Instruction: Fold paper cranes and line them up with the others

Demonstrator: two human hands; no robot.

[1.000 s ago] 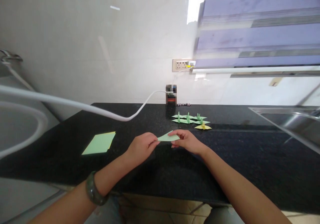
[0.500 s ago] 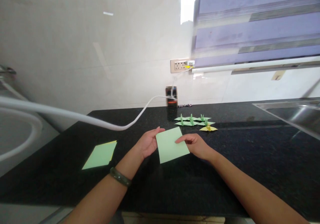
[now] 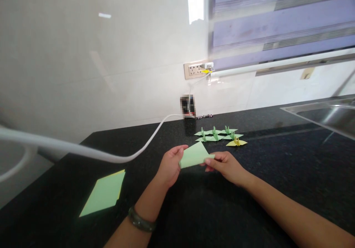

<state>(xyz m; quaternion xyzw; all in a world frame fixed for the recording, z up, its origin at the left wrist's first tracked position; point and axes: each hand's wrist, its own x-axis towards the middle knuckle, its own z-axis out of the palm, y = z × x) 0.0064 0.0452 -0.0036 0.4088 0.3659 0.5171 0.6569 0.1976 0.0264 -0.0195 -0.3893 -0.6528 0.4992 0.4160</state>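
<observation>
Black stone countertop [image 3: 194, 213] fills the lower half of frame. Stack of square paper [image 3: 102, 194], green on top with yellow edges beneath, lies at lower left, well apart from both hands.

Left hand [image 3: 169, 166], centre of frame: fingers closed narrow on the left end of a green paper sheet [image 3: 195, 155]. Right hand [image 3: 226, 166], right of centre: thumb and fingers pinch the sheet's right end. Neither hand is nearer; both touch it.

Sheet lies directly between the two sets of fingers, apparently held above the countertop. Long axis runs hand to hand, roughly across frame, rising slightly to the right. Near edge bent over; cannot tell if creased. One corner points to the top of frame, towards the green paper cranes [image 3: 216, 137]. Yellow paper crane [image 3: 236, 142] sits just beside them, lower right.
</observation>
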